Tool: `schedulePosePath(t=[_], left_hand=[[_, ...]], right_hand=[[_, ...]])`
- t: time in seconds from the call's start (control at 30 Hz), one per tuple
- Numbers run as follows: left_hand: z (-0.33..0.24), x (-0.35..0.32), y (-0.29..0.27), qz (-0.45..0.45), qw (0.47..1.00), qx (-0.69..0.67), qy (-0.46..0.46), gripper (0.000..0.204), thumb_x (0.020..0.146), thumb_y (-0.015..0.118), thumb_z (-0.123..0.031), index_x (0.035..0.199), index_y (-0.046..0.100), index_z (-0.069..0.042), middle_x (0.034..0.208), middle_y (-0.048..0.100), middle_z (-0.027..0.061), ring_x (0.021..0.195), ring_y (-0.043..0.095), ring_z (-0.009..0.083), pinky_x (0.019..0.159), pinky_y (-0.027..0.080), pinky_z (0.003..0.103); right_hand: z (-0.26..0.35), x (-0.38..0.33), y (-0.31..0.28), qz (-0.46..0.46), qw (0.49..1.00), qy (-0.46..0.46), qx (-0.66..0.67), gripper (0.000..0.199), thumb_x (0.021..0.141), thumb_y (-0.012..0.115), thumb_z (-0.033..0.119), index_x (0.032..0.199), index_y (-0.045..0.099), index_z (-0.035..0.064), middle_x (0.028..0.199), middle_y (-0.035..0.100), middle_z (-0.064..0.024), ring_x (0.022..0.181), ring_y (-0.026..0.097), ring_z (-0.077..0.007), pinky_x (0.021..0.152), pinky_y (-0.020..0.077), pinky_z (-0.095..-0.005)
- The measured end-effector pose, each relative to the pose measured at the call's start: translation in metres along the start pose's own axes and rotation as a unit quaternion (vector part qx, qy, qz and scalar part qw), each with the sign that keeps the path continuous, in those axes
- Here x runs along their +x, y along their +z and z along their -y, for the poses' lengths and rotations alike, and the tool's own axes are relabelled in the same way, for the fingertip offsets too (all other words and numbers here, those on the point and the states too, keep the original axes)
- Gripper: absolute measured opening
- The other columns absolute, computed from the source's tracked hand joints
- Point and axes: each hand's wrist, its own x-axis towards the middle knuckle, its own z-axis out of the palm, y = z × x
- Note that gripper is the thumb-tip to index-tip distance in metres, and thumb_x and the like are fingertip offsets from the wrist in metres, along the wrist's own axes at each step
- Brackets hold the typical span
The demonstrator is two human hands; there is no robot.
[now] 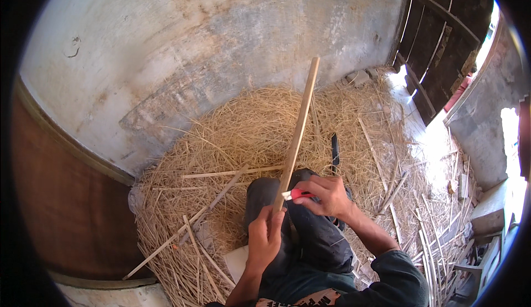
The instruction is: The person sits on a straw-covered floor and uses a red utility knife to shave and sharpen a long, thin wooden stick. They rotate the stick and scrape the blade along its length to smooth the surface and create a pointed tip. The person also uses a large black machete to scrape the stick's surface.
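My left hand is closed round the lower end of a long, pale wooden strip. The strip rises away from me at a slant, its far end above the straw. In my right hand is a small red tool with a pale tip. That tip lies against or right beside the strip, just above my left hand; the exact kind of tool cannot be made out. Both hands are over my dark trousers, in front of my bent knees.
Straw covers the floor, with loose wooden sticks scattered to the left and right. A dark, blade-like object lies beyond my right knee. A stained wall stands ahead; a dark plank door is at far right.
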Motion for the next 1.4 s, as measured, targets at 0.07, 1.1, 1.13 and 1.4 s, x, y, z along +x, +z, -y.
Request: schedulePosePath(t=[0.07,1.1,1.13,1.4], left_hand=[[-0.009,0.001,0.002,-0.014,0.998,0.041,0.037,0.026,0.109,0.061,-0.022,0.113,0.067,0.003,0.077,0.065,0.0117,0.063,0.059,0.0163,0.059,0.046,0.032],[0.052,-0.043,-0.02,0.122,0.952,-0.212,-0.181,0.038,0.114,0.049,-0.034,0.102,0.063,-0.001,0.068,0.047,-0.0038,0.048,0.042,0.0043,0.045,0.033,0.024],[0.05,-0.035,-0.023,0.143,0.929,-0.271,-0.208,0.041,0.115,0.046,-0.037,0.103,0.062,-0.002,0.068,0.041,-0.0056,0.048,0.038,0.0031,0.043,0.031,0.022],[0.043,0.021,-0.016,0.307,0.802,-0.475,-0.192,0.064,0.109,0.04,-0.064,0.106,0.059,-0.003,0.066,0.035,-0.0067,0.041,0.029,0.0021,0.038,0.029,0.02]], right_hand=[[0.006,0.0,0.002,0.001,1.0,-0.006,-0.003,0.031,0.085,0.084,0.034,0.107,0.074,0.0138,0.077,0.064,-0.0018,0.06,0.066,-0.0233,0.052,0.052,-0.0354],[-0.15,0.032,-0.053,-0.151,0.917,0.367,0.045,0.046,0.102,0.067,0.042,0.12,0.073,0.0006,0.075,0.064,-0.0011,0.071,0.054,-0.0105,0.069,0.0443,-0.0324],[-0.15,0.029,-0.046,-0.135,0.924,0.352,0.066,0.052,0.1,0.068,0.046,0.126,0.071,0.0017,0.081,0.066,-0.0003,0.074,0.053,-0.0112,0.072,0.0438,-0.0336],[-0.048,0.062,-0.041,-0.011,0.862,0.312,0.399,0.05,0.104,0.064,0.043,0.134,0.069,0.003,0.077,0.053,0.007,0.056,0.036,-0.0015,0.051,0.0241,-0.0222]])
